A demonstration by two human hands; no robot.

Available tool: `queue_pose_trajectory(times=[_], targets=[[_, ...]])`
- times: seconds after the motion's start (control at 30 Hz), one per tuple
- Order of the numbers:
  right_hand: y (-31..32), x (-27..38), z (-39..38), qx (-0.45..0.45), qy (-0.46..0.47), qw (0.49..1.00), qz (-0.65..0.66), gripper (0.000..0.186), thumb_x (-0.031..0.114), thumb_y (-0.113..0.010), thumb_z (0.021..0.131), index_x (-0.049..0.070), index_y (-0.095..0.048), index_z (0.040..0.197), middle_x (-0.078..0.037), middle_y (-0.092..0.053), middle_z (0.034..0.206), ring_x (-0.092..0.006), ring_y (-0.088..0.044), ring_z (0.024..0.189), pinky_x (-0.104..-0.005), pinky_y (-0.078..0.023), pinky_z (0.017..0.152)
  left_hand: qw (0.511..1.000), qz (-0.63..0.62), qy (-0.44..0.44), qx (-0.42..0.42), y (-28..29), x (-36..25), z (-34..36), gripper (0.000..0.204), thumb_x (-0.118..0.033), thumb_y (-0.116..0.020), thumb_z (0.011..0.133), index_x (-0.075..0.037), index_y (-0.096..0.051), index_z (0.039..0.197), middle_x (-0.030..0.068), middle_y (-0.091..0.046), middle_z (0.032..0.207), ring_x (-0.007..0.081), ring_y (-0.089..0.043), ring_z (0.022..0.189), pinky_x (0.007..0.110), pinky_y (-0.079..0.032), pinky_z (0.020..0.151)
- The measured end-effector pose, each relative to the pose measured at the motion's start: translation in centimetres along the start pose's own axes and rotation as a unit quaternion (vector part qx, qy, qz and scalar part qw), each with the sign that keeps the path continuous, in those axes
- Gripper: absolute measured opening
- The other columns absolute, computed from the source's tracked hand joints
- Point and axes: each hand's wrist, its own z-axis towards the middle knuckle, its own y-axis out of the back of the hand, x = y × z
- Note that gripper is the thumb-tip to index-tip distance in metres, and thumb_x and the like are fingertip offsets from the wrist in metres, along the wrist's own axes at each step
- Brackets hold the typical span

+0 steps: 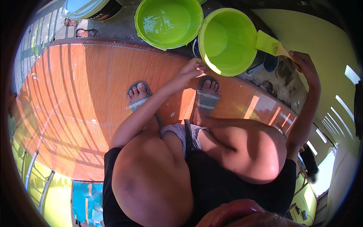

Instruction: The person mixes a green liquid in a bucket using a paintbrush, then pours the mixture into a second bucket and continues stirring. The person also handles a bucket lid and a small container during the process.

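My right hand (305, 64) is closed round the handle of a wide paintbrush (269, 43), whose bristles are coated in lime-green paint. The brush end meets the right rim of a paint bucket (227, 70), green inside with paint at the bottom. At that bucket's near left rim is my left hand (193, 69), its fingers curled and pinching the edge. The bucket leans so that its mouth faces me. Left of it stands a second round tub (168, 28) of glossy lime-green paint, its rim close to the first.
A lidded bucket (89, 9) stands at the far left. Behind the brush, a dark dipper (270, 62) lies on the rough concrete strip beside a green wall (321, 49). My sandalled feet (210, 94) rest on orange tiles (79, 87). A metal ladder (34, 170) is at the lower left.
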Motion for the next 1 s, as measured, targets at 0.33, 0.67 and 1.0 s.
queue_pose_trajectory(times=[0.33,0.67,1.0], targets=[[-5.1,-0.7,4.2,-0.070,0.232,0.967,-0.077,0.031,0.020,-0.068,0.094,0.006,-0.069,0.122,-0.005,-0.065,0.091,-0.0140,-0.054,0.082,-0.0281,-0.045,0.078,1.000,0.013,0.007,0.009,-0.2,-0.6,0.2,0.042,-0.018,-0.048,0.099,-0.002,-0.040,0.137,0.0137,-0.048,0.139,0.0221,-0.043,0.135,0.040,-0.034,0.114],[-1.5,-4.8,4.0,-0.112,0.210,0.962,-0.134,0.029,0.018,-0.067,0.094,0.005,-0.068,0.121,-0.006,-0.065,0.094,-0.0154,-0.054,0.083,-0.0291,-0.045,0.079,0.999,0.035,0.000,0.021,0.4,-0.1,0.3,0.041,-0.017,-0.048,0.099,-0.001,-0.040,0.136,0.0140,-0.048,0.137,0.0212,-0.043,0.135,0.041,-0.037,0.112],[-3.0,-11.0,-2.3,-0.281,0.173,0.941,0.079,0.033,0.021,-0.066,0.095,0.006,-0.067,0.125,-0.002,-0.067,0.099,-0.0129,-0.055,0.085,-0.0278,-0.044,0.078,0.948,0.311,0.070,0.006,-1.3,-16.2,-6.2,0.035,-0.014,-0.046,0.103,-0.002,-0.051,0.135,0.0114,-0.060,0.128,0.0200,-0.062,0.112,0.035,-0.049,0.097]])
